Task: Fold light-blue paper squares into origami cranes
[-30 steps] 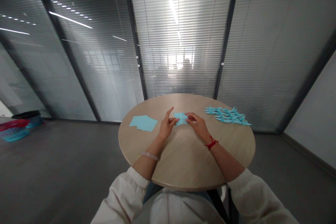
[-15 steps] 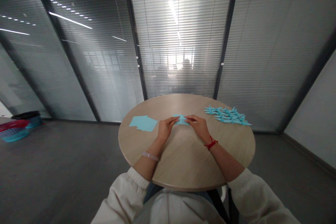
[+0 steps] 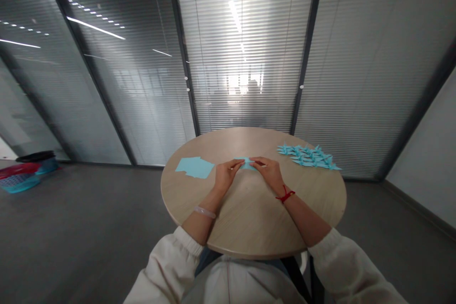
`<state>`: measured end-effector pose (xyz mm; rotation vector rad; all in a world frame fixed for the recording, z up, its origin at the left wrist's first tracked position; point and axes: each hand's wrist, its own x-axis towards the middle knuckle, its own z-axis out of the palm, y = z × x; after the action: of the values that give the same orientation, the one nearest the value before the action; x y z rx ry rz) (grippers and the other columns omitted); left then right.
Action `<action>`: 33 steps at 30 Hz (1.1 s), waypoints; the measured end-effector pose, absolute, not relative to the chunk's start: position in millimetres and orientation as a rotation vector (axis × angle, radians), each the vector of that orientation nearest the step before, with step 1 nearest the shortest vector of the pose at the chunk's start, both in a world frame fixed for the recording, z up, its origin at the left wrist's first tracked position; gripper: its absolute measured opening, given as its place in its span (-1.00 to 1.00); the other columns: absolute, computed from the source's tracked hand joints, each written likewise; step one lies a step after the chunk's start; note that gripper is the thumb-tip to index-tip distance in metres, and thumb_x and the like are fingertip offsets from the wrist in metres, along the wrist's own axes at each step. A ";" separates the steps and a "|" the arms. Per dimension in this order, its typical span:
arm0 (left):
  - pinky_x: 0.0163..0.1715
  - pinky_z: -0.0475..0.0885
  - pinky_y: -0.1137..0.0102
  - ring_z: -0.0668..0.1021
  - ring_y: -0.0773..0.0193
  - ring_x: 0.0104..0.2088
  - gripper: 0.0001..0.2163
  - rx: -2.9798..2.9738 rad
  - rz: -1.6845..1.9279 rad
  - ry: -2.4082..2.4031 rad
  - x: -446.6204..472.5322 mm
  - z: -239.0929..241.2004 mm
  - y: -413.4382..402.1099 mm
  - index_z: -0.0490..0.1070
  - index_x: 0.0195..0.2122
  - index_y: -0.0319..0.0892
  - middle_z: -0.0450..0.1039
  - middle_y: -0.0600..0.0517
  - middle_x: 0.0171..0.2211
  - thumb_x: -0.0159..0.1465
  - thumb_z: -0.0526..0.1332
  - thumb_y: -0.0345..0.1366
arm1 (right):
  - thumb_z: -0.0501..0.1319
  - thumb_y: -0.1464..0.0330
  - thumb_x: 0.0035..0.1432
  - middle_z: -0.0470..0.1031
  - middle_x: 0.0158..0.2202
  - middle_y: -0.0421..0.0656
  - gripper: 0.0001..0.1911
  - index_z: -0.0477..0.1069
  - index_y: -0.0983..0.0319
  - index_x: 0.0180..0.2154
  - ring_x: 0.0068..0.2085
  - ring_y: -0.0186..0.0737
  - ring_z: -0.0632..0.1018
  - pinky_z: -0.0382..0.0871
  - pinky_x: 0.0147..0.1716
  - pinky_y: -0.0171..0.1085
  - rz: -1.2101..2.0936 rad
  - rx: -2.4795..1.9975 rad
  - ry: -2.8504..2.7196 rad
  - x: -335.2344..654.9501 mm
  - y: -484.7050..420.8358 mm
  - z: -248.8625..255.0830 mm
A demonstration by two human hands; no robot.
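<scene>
A small light-blue sheet of origami paper [image 3: 247, 164] lies between my hands near the middle of the round wooden table [image 3: 249, 218]. My left hand [image 3: 225, 174] pinches its left side, fingers closed. On the opposite side, my right hand [image 3: 269, 171] grips the paper between thumb and fingers. Fingertips cover parts of both edges, so the exact folds are hard to make out. Left of my left hand lies a loose stack of flat light-blue paper sheets [image 3: 195, 167]. Several folded blue paper cranes [image 3: 309, 156] stand grouped in rows at the table's right.
Glass partition walls with blinds [image 3: 245, 57] rise right behind the table. On the floor at the far left are a red and blue plastic basket [image 3: 19, 178] and a dark-rimmed blue bin [image 3: 44, 162]. My lap is against the table's front edge.
Both hands have shifted only slightly around the paper, the right fingertips moving a little to the left. The stack and the cranes are unchanged.
</scene>
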<state>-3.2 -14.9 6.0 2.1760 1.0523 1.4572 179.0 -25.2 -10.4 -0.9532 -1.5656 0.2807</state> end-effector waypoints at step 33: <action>-0.12 0.39 0.36 0.55 0.21 -0.20 -0.77 2.247 1.367 0.892 -5.3 2.7 -2.5 0.51 -0.24 -0.16 0.57 -0.02 -0.23 0.30 0.09 -0.21 | 0.29 0.16 -0.01 0.60 -0.21 -0.12 -0.65 0.56 0.20 -0.20 -0.19 -0.16 0.56 0.42 -0.12 -0.17 0.843 -0.823 -1.569 182.8 -24.4 -5.8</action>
<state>-5.3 -2.5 2.7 2.2471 0.8918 1.3675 182.8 -24.4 -5.8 -0.8233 -1.5687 0.8429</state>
